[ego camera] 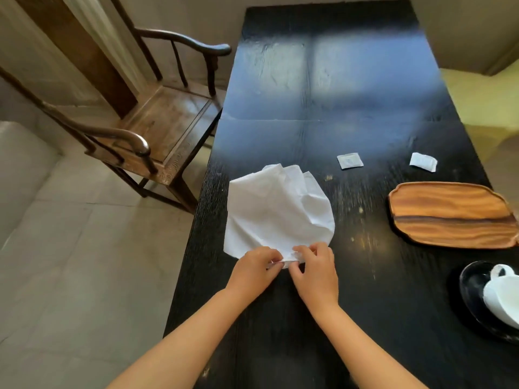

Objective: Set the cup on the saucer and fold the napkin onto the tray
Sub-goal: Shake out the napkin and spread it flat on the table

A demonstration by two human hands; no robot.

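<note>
A crumpled white napkin point(276, 211) lies spread on the black table point(323, 108), near its left edge. My left hand point(254, 272) and my right hand point(316, 272) sit side by side at the napkin's near corner, both pinching it. At the right edge of the view a white cup point(502, 296) stands on a black saucer point(471, 287). The wooden tray point(449, 214) lies bare at the right, beyond the saucer.
Two small white sachets point(349, 160) point(423, 162) lie on the table beyond the tray. A wooden armchair point(157, 119) stands to the left of the table, over a pale tiled floor.
</note>
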